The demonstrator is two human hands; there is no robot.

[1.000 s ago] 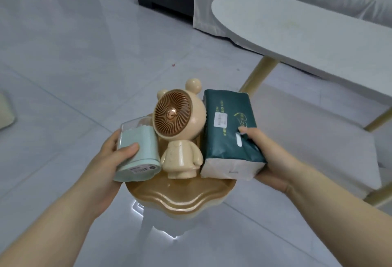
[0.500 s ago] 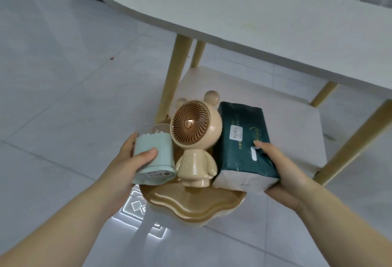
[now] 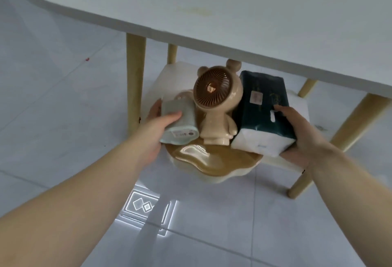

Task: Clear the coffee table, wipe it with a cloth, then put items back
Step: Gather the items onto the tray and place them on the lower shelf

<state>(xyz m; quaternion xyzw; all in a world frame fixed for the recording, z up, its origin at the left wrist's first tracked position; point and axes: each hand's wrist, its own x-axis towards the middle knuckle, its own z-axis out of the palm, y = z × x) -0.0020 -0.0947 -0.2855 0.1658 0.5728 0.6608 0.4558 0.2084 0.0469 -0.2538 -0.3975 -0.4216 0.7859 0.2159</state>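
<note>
Tray (image 3: 212, 167), glossy tan, wavy rim; centre frame, carried below the coffee table (image 3: 233, 12) edge. Load: bear fan (image 3: 214, 105), top-heavy, likely tippy; tissue pack (image 3: 263, 109), soft. Left hand (image 3: 157, 126) clasps mint container (image 3: 180, 122); right hand (image 3: 297, 135) grips pack. Support from beneath.
</note>
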